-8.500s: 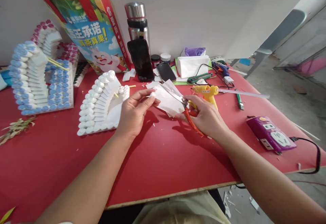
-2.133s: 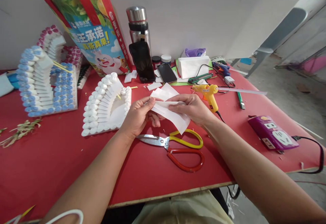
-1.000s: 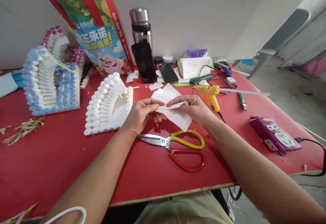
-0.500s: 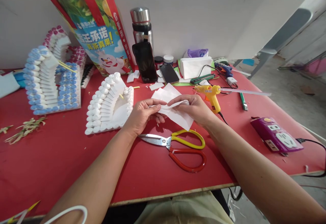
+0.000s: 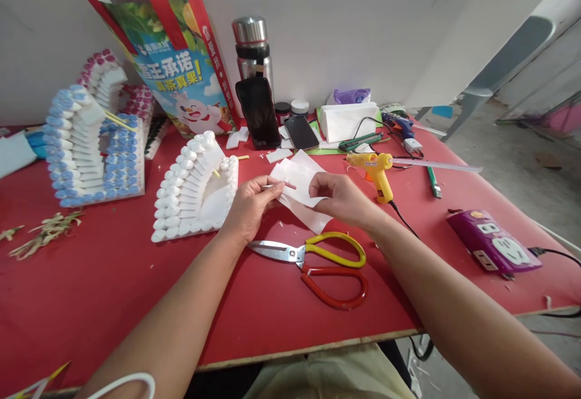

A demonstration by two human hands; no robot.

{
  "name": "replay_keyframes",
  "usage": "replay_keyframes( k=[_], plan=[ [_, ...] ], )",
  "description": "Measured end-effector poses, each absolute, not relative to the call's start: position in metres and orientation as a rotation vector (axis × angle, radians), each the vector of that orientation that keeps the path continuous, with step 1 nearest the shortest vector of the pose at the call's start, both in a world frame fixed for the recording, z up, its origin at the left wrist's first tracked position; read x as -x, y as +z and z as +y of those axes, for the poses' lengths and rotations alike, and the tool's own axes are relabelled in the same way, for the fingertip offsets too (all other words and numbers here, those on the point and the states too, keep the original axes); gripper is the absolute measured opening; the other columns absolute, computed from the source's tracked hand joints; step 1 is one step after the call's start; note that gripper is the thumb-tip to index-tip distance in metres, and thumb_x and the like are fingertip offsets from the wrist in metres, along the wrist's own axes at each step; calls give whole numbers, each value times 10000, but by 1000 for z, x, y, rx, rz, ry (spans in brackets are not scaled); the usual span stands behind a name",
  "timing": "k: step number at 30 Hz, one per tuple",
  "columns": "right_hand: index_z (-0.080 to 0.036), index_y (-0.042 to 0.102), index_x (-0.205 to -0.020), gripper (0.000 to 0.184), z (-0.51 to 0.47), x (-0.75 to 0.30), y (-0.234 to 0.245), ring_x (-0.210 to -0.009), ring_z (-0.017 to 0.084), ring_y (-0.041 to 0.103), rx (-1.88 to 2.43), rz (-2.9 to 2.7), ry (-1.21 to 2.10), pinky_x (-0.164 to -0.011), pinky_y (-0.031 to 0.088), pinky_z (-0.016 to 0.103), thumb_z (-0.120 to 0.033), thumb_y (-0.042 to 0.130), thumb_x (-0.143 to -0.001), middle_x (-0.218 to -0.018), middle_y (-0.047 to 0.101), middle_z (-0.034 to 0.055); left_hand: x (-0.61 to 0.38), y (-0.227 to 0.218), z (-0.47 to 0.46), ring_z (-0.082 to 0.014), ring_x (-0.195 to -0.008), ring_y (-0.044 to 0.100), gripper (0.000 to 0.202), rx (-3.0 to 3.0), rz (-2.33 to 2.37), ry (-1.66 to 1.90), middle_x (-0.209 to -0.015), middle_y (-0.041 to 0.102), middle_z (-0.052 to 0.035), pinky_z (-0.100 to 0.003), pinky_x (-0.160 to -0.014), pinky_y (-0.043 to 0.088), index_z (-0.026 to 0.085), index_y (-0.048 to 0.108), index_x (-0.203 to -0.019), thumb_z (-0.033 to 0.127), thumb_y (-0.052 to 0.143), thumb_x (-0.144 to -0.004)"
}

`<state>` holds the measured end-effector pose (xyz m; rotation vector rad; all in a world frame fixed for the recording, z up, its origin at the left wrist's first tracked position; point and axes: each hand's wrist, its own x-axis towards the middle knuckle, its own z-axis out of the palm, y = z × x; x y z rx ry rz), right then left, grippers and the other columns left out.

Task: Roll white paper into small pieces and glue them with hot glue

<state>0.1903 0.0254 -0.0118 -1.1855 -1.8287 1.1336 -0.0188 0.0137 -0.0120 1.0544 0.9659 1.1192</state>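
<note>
My left hand (image 5: 254,206) pinches the left side of a thin white paper sheet (image 5: 297,171) between thumb and fingers. On the other side my right hand (image 5: 342,199) is closed on the sheet's right part, its index finger curled. The sheet is creased, with one corner spreading down toward me. Just below the hands lie scissors (image 5: 290,252) with one yellow and one red handle, blades pointing left. Close by my left hand stands a white arched model (image 5: 181,196) built of small rolled pieces.
A yellow glue gun (image 5: 379,172) lies right of my hands, and a purple power strip (image 5: 494,241) sits farther right. Behind are a phone (image 5: 258,111), a steel flask (image 5: 250,32) and a tissue stack (image 5: 347,122). A blue-and-white model (image 5: 93,151) and a shopping bag (image 5: 181,60) stand left.
My fingertips, close together before, are now farther apart. The right hand has shifted its grip, its index finger curling in. The left hand has stayed nearly in place.
</note>
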Motion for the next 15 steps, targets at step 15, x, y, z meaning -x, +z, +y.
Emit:
replay_keyframes(
  k=[15],
  plan=[
    [-139,739,-965,403,16,-192,14,-847,194,691,1083,-1538,1151,-766,527,314,-516,624,-883,-907,740,92,16,-4,9,-128,-624,564,319,-1019,1008,1130,-647,574,10,-280,-598,571,155,562,-621,337,805,-717]
  ],
)
